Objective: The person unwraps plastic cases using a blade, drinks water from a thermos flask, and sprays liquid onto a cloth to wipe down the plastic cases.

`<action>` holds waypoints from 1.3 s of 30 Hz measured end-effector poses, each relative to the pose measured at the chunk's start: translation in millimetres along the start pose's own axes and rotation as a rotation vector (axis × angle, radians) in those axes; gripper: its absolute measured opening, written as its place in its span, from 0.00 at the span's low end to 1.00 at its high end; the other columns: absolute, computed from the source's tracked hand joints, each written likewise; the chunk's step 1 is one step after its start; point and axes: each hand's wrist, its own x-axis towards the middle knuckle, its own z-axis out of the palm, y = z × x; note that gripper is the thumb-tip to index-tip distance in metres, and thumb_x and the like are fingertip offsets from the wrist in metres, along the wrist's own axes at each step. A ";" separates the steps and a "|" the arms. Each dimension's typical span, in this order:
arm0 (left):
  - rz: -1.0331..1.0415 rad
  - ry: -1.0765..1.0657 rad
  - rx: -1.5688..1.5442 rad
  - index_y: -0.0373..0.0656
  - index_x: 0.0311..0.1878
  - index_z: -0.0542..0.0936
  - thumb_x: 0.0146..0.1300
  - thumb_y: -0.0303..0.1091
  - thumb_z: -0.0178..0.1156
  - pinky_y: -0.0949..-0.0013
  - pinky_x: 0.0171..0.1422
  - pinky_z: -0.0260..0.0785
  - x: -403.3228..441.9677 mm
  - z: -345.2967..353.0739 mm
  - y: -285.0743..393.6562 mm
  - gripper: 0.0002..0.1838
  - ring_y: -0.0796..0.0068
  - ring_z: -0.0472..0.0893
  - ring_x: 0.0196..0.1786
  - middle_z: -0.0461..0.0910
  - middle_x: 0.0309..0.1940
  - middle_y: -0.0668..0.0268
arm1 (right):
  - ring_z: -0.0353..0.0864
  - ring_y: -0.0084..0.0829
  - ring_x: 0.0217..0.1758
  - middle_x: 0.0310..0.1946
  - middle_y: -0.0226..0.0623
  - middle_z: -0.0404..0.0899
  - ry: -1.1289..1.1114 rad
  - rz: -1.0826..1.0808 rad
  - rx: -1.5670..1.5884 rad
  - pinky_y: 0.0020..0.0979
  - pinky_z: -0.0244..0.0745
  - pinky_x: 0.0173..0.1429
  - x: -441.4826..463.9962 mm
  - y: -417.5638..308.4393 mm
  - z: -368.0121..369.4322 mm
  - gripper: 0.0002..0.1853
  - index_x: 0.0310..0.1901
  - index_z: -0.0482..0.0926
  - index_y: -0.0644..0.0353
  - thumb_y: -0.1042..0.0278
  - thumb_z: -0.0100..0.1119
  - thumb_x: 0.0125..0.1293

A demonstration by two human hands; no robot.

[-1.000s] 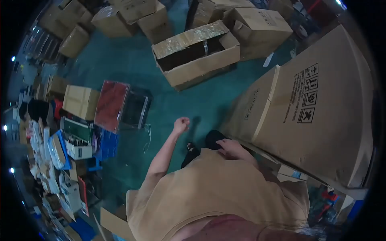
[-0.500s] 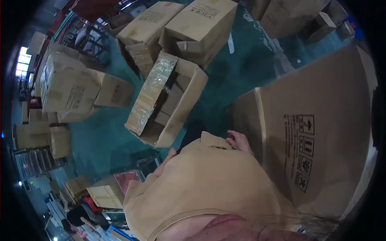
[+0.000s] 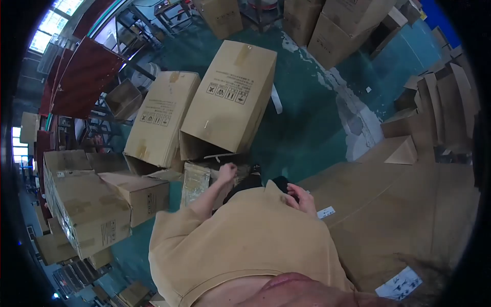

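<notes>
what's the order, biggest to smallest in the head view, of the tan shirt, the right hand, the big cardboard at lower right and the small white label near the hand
1. Tan shirt and big cardboard: too alike to rank
2. Right hand
3. Small white label

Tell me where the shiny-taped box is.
In the head view, the shiny-taped box lies left of centre, partly behind the left forearm, just below a large printed carton.
</notes>
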 end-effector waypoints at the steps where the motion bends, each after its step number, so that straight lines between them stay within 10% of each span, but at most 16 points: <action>1: 0.069 -0.081 0.020 0.39 0.33 0.80 0.53 0.33 0.51 0.57 0.40 0.70 43.7 -8.5 14.2 0.11 0.52 0.79 0.34 0.78 0.27 0.50 | 0.77 0.40 0.40 0.40 0.44 0.76 -0.001 0.023 0.002 0.33 0.73 0.45 11.6 -0.9 -7.9 0.20 0.50 0.72 0.58 0.71 0.60 0.53; 6: 0.389 0.046 0.093 0.38 0.47 0.72 0.51 0.32 0.56 0.56 0.46 0.68 220.7 -40.1 136.7 0.18 0.47 0.74 0.42 0.74 0.37 0.48 | 0.78 0.39 0.37 0.39 0.43 0.76 0.221 0.234 -0.284 0.34 0.73 0.41 94.8 29.0 -55.6 0.20 0.50 0.72 0.58 0.67 0.60 0.54; 12: 0.508 0.309 0.532 0.40 0.57 0.66 0.49 0.46 0.62 0.48 0.64 0.50 433.9 -62.8 260.7 0.34 0.51 0.61 0.61 0.63 0.57 0.51 | 0.77 0.35 0.32 0.36 0.42 0.77 -0.058 0.141 -0.493 0.33 0.74 0.38 279.7 45.5 -130.4 0.19 0.48 0.73 0.58 0.67 0.61 0.53; 14: 0.370 0.287 0.525 0.40 0.57 0.67 0.48 0.53 0.59 0.46 0.66 0.45 499.6 -68.5 275.2 0.36 0.52 0.61 0.62 0.64 0.57 0.52 | 0.78 0.38 0.35 0.39 0.42 0.76 -0.015 0.377 0.235 0.34 0.74 0.38 355.6 82.1 -164.3 0.20 0.50 0.72 0.56 0.65 0.60 0.54; 16: 0.173 0.067 0.565 0.39 0.53 0.74 0.44 0.69 0.53 0.46 0.70 0.34 532.5 -86.4 275.4 0.43 0.50 0.57 0.64 0.68 0.55 0.53 | 0.77 0.43 0.40 0.41 0.43 0.75 -0.247 0.102 -0.736 0.36 0.73 0.41 440.3 24.4 -207.5 0.20 0.50 0.71 0.57 0.65 0.58 0.55; 20: -0.017 -0.109 0.605 0.41 0.48 0.78 0.47 0.69 0.50 0.47 0.70 0.34 512.9 -122.9 283.3 0.39 0.47 0.57 0.63 0.71 0.52 0.54 | 0.74 0.48 0.42 0.40 0.46 0.74 -0.274 -0.020 -0.754 0.42 0.70 0.43 581.8 -52.2 -263.2 0.20 0.51 0.69 0.58 0.69 0.55 0.56; 26: -0.142 -0.183 0.571 0.45 0.43 0.80 0.41 0.58 0.59 0.49 0.69 0.38 510.2 -96.2 227.6 0.30 0.51 0.63 0.57 0.74 0.44 0.57 | 0.74 0.48 0.42 0.41 0.47 0.74 -0.532 -0.399 -0.917 0.43 0.70 0.44 777.9 -94.2 -276.2 0.19 0.52 0.69 0.59 0.69 0.54 0.57; 32: -0.300 -0.497 0.196 0.50 0.37 0.82 0.40 0.47 0.65 0.49 0.60 0.55 555.6 -92.3 205.2 0.20 0.57 0.71 0.53 0.79 0.40 0.63 | 0.74 0.48 0.42 0.39 0.49 0.75 -0.657 -0.162 -0.769 0.39 0.70 0.44 923.1 -41.0 -227.5 0.19 0.50 0.71 0.59 0.69 0.55 0.56; 34: -0.329 -0.310 0.010 0.45 0.37 0.80 0.43 0.47 0.64 0.55 0.47 0.63 591.3 -113.1 185.9 0.19 0.61 0.76 0.43 0.80 0.37 0.61 | 0.75 0.45 0.41 0.37 0.47 0.76 -0.714 0.055 -0.679 0.35 0.71 0.45 960.1 -82.4 -193.2 0.18 0.49 0.73 0.60 0.68 0.58 0.55; 36: -0.361 -0.101 -0.165 0.41 0.36 0.79 0.46 0.46 0.63 0.60 0.35 0.71 627.7 -135.9 164.1 0.19 0.66 0.80 0.33 0.80 0.33 0.59 | 0.76 0.43 0.40 0.37 0.45 0.76 -0.950 -0.496 -0.938 0.34 0.72 0.44 984.2 -156.6 -144.4 0.16 0.46 0.75 0.59 0.70 0.58 0.54; 39: -0.463 0.285 -0.572 0.38 0.35 0.79 0.54 0.39 0.57 0.65 0.36 0.71 658.3 -267.8 186.0 0.13 0.68 0.80 0.31 0.80 0.26 0.59 | 0.76 0.44 0.41 0.39 0.42 0.76 -1.003 -0.645 -1.002 0.36 0.72 0.43 1036.2 -227.8 -70.1 0.10 0.42 0.77 0.58 0.73 0.54 0.57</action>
